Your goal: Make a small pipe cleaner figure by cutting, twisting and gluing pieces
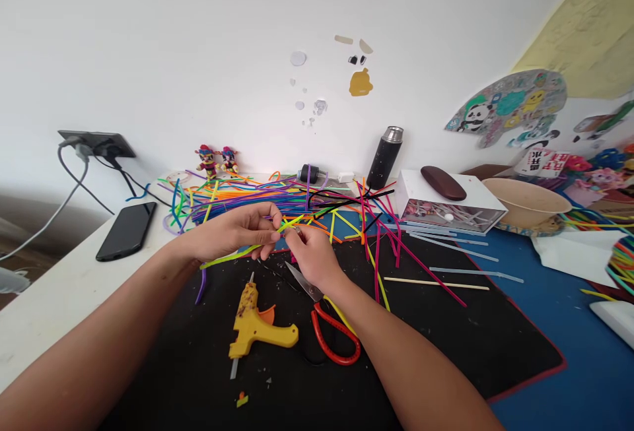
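Note:
Both my hands meet above the black mat, fingertips close together. My left hand (250, 228) pinches a yellow-green pipe cleaner (230, 258), whose loose end trails down to the left. At the same stem, my right hand (313, 251) has thumb and fingers closed on its other part; the exact grip is partly hidden. Beneath them lies a yellow hot glue gun (260, 325), nozzle pointing away from me, with a clear glue stick out of its back. Scissors with red handles (331, 338) rest beside it, blades slightly under my right hand.
Behind the hands spreads a pile of coloured pipe cleaners (247, 200). A black phone (127, 230) lies left. A black thermos (384, 160), a white box (448, 203) and a beige bowl (528, 197) stand at the back. Clear sticks and a wooden stick (436, 284) lie right.

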The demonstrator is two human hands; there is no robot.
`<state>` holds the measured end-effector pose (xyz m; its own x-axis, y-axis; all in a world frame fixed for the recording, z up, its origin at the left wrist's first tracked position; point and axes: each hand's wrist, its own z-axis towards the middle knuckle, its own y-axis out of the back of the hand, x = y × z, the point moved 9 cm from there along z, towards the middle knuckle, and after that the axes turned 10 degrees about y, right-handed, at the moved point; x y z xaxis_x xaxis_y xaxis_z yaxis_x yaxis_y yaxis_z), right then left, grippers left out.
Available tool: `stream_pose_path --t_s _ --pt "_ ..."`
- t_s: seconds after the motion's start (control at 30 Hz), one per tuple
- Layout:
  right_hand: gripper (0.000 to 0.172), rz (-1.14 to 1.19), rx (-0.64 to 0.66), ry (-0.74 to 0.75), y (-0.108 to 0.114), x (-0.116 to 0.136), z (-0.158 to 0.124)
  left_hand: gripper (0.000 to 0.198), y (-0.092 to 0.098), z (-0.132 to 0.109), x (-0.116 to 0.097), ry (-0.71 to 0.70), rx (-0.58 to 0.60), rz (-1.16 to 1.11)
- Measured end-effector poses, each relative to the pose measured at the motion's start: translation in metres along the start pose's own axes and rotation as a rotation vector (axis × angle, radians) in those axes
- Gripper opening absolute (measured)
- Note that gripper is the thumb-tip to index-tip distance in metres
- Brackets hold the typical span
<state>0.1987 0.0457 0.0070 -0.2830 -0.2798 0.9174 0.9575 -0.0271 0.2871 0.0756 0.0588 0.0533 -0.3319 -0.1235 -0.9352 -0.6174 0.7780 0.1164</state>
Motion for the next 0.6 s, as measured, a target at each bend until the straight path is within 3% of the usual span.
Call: stream_pose_path --t_s 0.17,0.43,0.6 --pt "0.046 0.019 -0.021 -0.009 0.004 -0.003 0.001 0.032 0.006 0.001 -0.001 -0.008 -0.048 -0.017" --pt "0.056 0.279 0.188 0.041 -0.022 0.004 -0.005 0.033 0.018 -0.005 -0.007 -0.045 -0.101 -0.013" --pt "0.060 0.283 0.214 0.028 -0.019 0.008 -0.005 0.036 0.031 -0.008 -0.009 -0.069 -0.147 -0.071"
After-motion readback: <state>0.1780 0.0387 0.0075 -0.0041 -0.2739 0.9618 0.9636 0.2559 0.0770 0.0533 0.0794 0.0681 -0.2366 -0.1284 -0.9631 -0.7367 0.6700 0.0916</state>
